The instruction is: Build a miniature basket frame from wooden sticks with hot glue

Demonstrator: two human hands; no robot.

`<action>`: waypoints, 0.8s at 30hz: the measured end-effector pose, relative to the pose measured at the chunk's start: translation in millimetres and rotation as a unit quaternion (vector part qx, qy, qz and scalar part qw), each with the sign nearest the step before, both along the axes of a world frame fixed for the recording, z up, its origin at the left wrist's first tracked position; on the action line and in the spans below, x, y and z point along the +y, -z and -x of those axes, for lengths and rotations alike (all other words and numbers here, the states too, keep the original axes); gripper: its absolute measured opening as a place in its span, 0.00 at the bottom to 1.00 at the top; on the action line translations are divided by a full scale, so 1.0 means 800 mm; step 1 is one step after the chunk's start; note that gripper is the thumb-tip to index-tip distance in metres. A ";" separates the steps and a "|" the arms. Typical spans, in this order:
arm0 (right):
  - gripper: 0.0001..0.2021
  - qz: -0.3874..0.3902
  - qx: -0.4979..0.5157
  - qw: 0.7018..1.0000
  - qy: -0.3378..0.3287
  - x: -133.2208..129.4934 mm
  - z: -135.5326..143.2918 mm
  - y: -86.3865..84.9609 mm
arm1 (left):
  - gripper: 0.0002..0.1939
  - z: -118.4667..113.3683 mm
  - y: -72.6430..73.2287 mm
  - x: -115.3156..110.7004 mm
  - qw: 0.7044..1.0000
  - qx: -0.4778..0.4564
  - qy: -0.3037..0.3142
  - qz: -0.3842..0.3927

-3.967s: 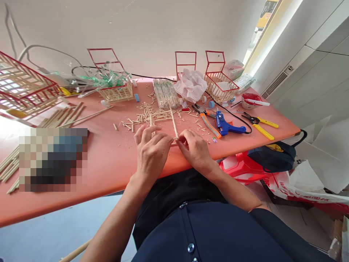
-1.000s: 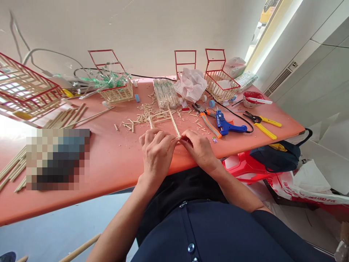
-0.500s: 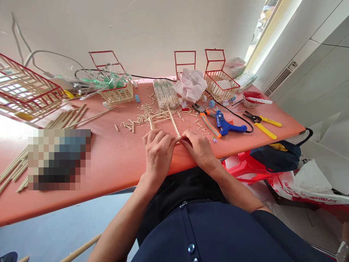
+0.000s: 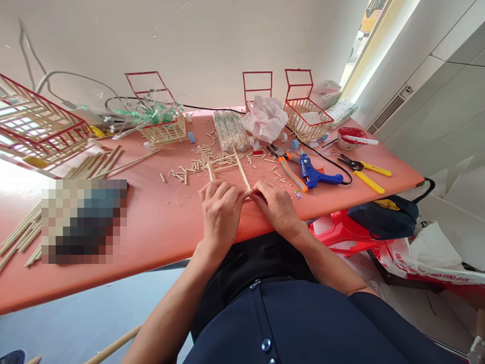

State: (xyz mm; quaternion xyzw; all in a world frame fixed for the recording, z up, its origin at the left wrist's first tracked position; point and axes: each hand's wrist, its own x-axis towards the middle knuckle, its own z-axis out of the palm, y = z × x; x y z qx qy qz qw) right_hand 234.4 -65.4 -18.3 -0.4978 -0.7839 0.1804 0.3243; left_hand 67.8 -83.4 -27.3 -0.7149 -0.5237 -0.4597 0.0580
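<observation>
A small frame of pale wooden sticks (image 4: pixel 242 171) lies at the front of the orange-topped table, its two long sticks pointing away from me. My left hand (image 4: pixel 222 207) is closed on the near end of this frame, its fingertips pinching close to the right corner. Opposite it, my right hand (image 4: pixel 275 205) pinches the same corner, thumb and finger pressed together. The fingers hide most of the near crosspiece. Cut stick pieces (image 4: pixel 197 163) are scattered just beyond the frame.
Right of my hands lie orange-handled pliers (image 4: pixel 290 172), a blue glue gun (image 4: pixel 316 174) and yellow-handled wire strippers (image 4: pixel 366 172). A bowl of red paint (image 4: pixel 352 138) stands behind them. Small stick baskets (image 4: pixel 308 119) line the wall. Long sticks (image 4: pixel 22 232) and a blurred dark object (image 4: pixel 87 222) lie left.
Both hands keep their pinch on the stick frame with almost no movement. The view has shifted very slightly.
</observation>
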 end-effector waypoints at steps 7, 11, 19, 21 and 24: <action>0.12 0.004 0.012 1.000 -0.005 0.002 -0.002 0.002 | 0.06 0.006 -0.006 -0.007 1.000 -0.014 0.003 0.009; 0.07 0.009 0.024 1.000 -0.003 0.002 -0.002 0.002 | 0.08 0.032 -0.012 -0.024 0.998 -0.056 -0.023 -0.002; 0.09 0.007 0.026 1.000 0.016 0.001 0.000 0.001 | 0.05 0.065 0.001 -0.054 0.984 -0.125 -0.067 0.105; 0.09 0.007 0.030 0.999 0.012 0.001 -0.001 0.002 | 0.04 0.062 0.002 -0.054 0.982 -0.137 -0.063 0.114; 0.10 0.007 0.034 0.999 0.006 0.000 -0.002 0.002 | 0.04 0.060 0.001 -0.051 0.982 -0.137 -0.063 0.112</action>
